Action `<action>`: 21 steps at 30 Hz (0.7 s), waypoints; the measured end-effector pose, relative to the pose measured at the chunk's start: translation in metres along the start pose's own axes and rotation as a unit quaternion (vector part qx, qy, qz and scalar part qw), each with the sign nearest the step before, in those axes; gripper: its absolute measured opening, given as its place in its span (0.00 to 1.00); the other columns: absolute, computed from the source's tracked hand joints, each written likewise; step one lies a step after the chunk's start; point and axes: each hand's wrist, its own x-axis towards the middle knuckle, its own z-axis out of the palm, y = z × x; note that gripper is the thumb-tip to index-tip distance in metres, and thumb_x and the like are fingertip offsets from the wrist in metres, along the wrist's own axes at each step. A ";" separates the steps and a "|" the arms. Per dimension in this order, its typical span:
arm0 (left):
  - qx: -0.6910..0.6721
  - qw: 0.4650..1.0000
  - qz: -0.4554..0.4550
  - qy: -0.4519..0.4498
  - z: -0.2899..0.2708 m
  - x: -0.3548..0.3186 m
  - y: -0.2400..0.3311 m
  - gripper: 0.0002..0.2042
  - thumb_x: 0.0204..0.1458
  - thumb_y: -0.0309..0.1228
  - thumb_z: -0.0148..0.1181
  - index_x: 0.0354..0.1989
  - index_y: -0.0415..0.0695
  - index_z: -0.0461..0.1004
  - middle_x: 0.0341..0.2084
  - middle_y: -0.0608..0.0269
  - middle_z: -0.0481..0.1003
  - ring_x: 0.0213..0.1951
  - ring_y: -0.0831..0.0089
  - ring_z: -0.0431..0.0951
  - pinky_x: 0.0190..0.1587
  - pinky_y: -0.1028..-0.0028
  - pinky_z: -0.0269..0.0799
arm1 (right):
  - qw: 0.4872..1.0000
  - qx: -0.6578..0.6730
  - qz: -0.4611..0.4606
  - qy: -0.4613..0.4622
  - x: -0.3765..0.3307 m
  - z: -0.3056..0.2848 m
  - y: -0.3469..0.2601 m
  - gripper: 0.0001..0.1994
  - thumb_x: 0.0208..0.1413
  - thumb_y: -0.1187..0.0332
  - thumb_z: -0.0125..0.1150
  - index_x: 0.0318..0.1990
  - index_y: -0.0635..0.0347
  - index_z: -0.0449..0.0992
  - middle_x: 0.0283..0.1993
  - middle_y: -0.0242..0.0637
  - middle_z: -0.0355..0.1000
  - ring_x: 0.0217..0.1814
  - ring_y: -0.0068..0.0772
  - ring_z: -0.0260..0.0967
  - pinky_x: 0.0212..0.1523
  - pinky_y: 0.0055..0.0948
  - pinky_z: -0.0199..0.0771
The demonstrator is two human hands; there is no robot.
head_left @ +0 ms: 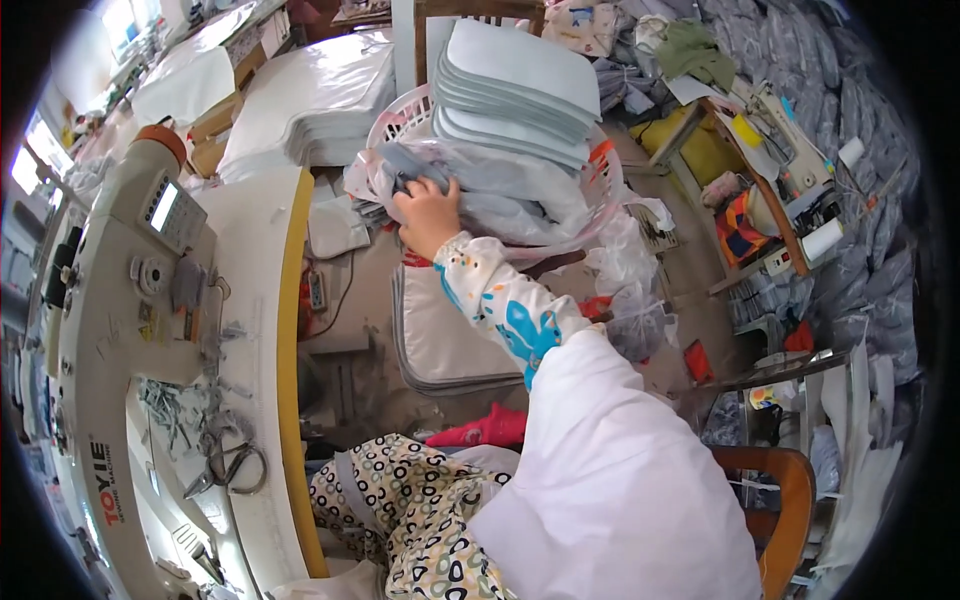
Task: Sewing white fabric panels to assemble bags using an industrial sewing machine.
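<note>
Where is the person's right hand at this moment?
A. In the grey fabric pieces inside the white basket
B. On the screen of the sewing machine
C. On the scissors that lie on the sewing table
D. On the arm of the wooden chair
A: the right hand reaches forward and grips the grey fabric pieces in the white basket, under a stack of cut grey panels. The left hand is not in view.

Right hand [428, 212]: extended toward 12 o'clock, palm down, fingers curled and closed in grip. Right forearm [505, 305]: patterned sleeve, running from 5 o'clock up to 11 o'clock. Left hand: out of sight.
</note>
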 end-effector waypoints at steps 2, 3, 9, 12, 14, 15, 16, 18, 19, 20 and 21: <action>-0.019 1.000 -0.016 0.002 0.002 0.003 0.002 0.23 0.65 0.32 0.46 0.63 0.30 0.64 0.61 0.34 0.65 0.63 0.43 0.64 0.67 0.57 0.57 | 1.000 -0.002 0.007 0.005 -0.005 0.000 0.004 0.20 0.39 0.64 0.69 0.45 0.48 0.77 0.59 0.37 0.70 0.68 0.42 0.60 0.66 0.71 0.44; -0.012 1.000 -0.005 0.010 0.006 0.001 -0.005 0.22 0.65 0.32 0.46 0.63 0.30 0.64 0.61 0.35 0.66 0.63 0.43 0.64 0.67 0.57 0.57 | 1.000 0.001 0.009 0.006 -0.006 -0.001 0.003 0.21 0.38 0.64 0.68 0.45 0.48 0.77 0.59 0.38 0.70 0.69 0.42 0.60 0.66 0.71 0.43; 0.022 0.998 0.039 0.036 0.021 -0.003 -0.032 0.22 0.65 0.32 0.46 0.63 0.30 0.64 0.61 0.37 0.66 0.63 0.44 0.64 0.67 0.58 0.57 | 0.980 0.093 -0.022 0.175 -0.018 -0.038 0.000 0.18 0.48 0.57 0.68 0.45 0.51 0.76 0.59 0.39 0.69 0.65 0.46 0.63 0.65 0.71 0.45; 0.010 0.999 0.032 0.027 0.019 0.000 -0.023 0.22 0.64 0.32 0.47 0.63 0.31 0.65 0.61 0.38 0.67 0.63 0.45 0.64 0.67 0.58 0.58 | 0.950 0.177 -0.019 0.256 -0.005 -0.064 0.054 0.19 0.50 0.58 0.67 0.49 0.53 0.74 0.55 0.40 0.69 0.56 0.48 0.68 0.59 0.60 0.57; 0.003 0.999 0.024 0.022 0.013 0.000 -0.018 0.22 0.64 0.31 0.48 0.63 0.31 0.65 0.61 0.38 0.67 0.63 0.46 0.65 0.67 0.59 0.58 | 0.944 0.051 0.050 0.322 0.020 -0.094 0.096 0.19 0.51 0.61 0.65 0.50 0.54 0.73 0.51 0.40 0.70 0.53 0.49 0.68 0.53 0.53 0.62; 0.003 1.000 0.015 0.019 0.011 0.000 -0.015 0.22 0.64 0.31 0.48 0.63 0.31 0.65 0.61 0.39 0.67 0.64 0.46 0.64 0.67 0.59 0.58 | 0.939 -0.036 0.104 0.326 0.034 -0.103 0.118 0.18 0.51 0.64 0.64 0.50 0.54 0.73 0.50 0.40 0.71 0.54 0.49 0.68 0.55 0.52 0.62; 0.004 1.000 0.004 0.016 0.010 -0.001 -0.013 0.22 0.64 0.31 0.48 0.64 0.32 0.65 0.61 0.39 0.66 0.64 0.46 0.64 0.67 0.59 0.58 | 0.924 -0.121 0.158 0.327 0.046 -0.108 0.138 0.17 0.50 0.66 0.63 0.49 0.54 0.73 0.49 0.40 0.71 0.55 0.49 0.67 0.57 0.50 0.62; 0.017 1.000 0.008 0.020 0.016 -0.002 -0.022 0.22 0.65 0.32 0.47 0.64 0.32 0.64 0.62 0.39 0.66 0.65 0.47 0.64 0.68 0.59 0.57 | 0.887 -0.257 0.179 0.340 0.064 -0.108 0.174 0.19 0.48 0.69 0.63 0.50 0.53 0.73 0.49 0.40 0.72 0.56 0.48 0.69 0.56 0.48 0.67; 0.031 0.999 0.017 0.022 0.021 -0.002 -0.028 0.22 0.65 0.32 0.46 0.64 0.32 0.64 0.62 0.40 0.66 0.65 0.47 0.63 0.68 0.59 0.56 | 0.887 -0.255 0.175 0.343 0.072 -0.108 0.190 0.19 0.48 0.69 0.63 0.50 0.53 0.73 0.49 0.40 0.72 0.56 0.48 0.69 0.56 0.48 0.67; 0.029 0.999 0.011 0.022 0.026 -0.002 -0.034 0.22 0.65 0.32 0.46 0.64 0.32 0.64 0.62 0.40 0.66 0.65 0.47 0.63 0.68 0.59 0.56 | 0.937 -0.195 0.207 0.202 0.079 -0.109 0.204 0.19 0.48 0.69 0.62 0.51 0.52 0.74 0.49 0.41 0.73 0.54 0.48 0.70 0.54 0.48 0.69; 0.047 0.997 0.046 0.048 0.029 -0.001 -0.035 0.22 0.65 0.32 0.46 0.64 0.31 0.63 0.63 0.40 0.66 0.65 0.48 0.63 0.68 0.59 0.56 | 0.962 -0.130 0.233 0.053 0.084 -0.111 0.207 0.19 0.48 0.69 0.62 0.51 0.51 0.75 0.49 0.41 0.74 0.53 0.48 0.72 0.53 0.48 0.71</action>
